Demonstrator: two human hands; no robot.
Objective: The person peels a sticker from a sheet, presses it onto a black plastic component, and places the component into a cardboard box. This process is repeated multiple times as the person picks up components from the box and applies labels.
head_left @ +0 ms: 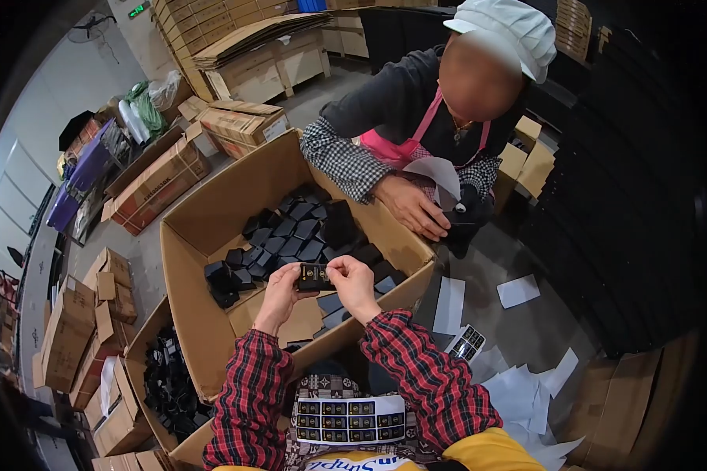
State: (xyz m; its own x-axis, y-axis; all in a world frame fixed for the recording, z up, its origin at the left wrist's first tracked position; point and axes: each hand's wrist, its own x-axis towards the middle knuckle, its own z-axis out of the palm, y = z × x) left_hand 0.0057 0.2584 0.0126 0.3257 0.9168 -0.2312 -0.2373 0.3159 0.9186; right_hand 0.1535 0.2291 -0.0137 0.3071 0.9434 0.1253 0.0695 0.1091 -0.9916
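My left hand [281,289] grips a small flat black piece [314,286] over the big carton, fingers closed on its left end. A black sticker with gold print [313,272] shows on its face. My right hand [352,282] is closed in a pinch at the piece's right end, touching the sticker's edge; whether it holds sticker or piece is hard to separate. Below them, many black pieces [310,250] lie heaped in the large open cardboard box [204,188]. A white sheet of black-and-gold stickers [351,421] rests on my lap.
Across the box, a co-worker [401,118] leans over its far edge, handling a dark item. A second box [140,349] of black parts [169,377] stands at left. Loose white papers [518,396] and another sticker sheet [467,343] lie at right. Cartons [161,180] line the left.
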